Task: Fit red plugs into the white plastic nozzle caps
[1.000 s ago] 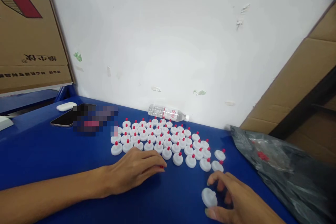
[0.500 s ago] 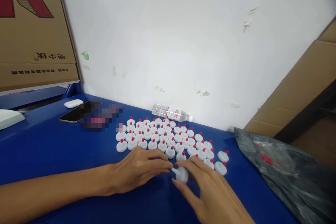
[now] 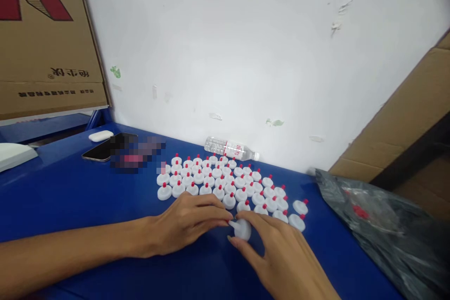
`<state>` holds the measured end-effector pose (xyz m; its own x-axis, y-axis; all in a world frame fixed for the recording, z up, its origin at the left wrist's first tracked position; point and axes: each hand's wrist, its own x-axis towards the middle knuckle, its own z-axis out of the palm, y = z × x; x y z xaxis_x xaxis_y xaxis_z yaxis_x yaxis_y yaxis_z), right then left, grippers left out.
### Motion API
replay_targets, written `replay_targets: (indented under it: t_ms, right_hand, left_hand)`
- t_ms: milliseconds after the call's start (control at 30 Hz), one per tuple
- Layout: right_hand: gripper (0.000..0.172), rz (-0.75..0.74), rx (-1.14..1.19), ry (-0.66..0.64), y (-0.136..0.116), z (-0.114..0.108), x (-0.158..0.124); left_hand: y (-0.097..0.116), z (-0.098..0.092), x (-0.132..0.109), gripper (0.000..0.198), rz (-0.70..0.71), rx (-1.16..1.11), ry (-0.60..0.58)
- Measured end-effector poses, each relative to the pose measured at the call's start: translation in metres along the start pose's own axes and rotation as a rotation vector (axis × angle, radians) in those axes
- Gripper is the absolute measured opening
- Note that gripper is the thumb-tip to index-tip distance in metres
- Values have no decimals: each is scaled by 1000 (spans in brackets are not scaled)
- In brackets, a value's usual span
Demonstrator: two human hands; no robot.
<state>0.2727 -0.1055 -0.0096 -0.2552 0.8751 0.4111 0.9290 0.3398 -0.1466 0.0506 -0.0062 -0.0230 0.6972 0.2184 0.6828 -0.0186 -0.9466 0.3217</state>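
A white nozzle cap [image 3: 242, 229] is between the thumb and fingers of my right hand [image 3: 281, 248], its thin spout pointing left. My left hand [image 3: 191, 222] pinches a small red tip cap [image 3: 228, 221] at the end of that spout; my fingers hide most of it. Beyond my hands, several white nozzle caps with red tips [image 3: 229, 200] stand upright in close rows on the blue table [image 3: 116, 197]. Two more, a near one [image 3: 297, 222] and a far one [image 3: 300, 206], sit apart on the right.
A clear plastic bottle [image 3: 230, 148] lies against the white wall behind the rows. At the left are a phone [image 3: 101, 149] and a white case [image 3: 101, 136]. A dark plastic bag [image 3: 390, 239] with red pieces [image 3: 360, 212] is on the right. Cardboard [image 3: 45, 51] stands at the left.
A bit of red now shows between my left fingertips at the spout's tip, where only the bare spout showed before. Both hands have stayed nearly in place; the view has shifted slightly.
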Motion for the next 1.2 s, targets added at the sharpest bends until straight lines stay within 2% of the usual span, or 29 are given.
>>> replay_targets:
  t_ms: [200,333,500,800,967,1133,1200]
  right_hand:
    - [30,-31,-8,5,-4,-1,2]
    - [27,-90,12,74,-8,-5,4]
    - [29,-135,4,134,-12,-8,3]
    - [31,-165,16,105,-22,-4,4]
    - [36,-129,14,126,-21,3,6]
    - [29,-77,63,32,-25,8,8]
    - [30,-71,46,35,-25,10,7]
  left_hand:
    - [0,0,-1,18,0,18,-51]
    - [-3,1,0,17,-49,-39,-56]
    - [-4,2,-2,21,-99,26,-114]
    - [6,-1,-1,27,-93,-4,-105]
    - [10,-4,2,20,-109,55,-88]
    - [12,-2,0,10,-114,133,-98]
    - [11,-1,0,10,-120,114,-95]
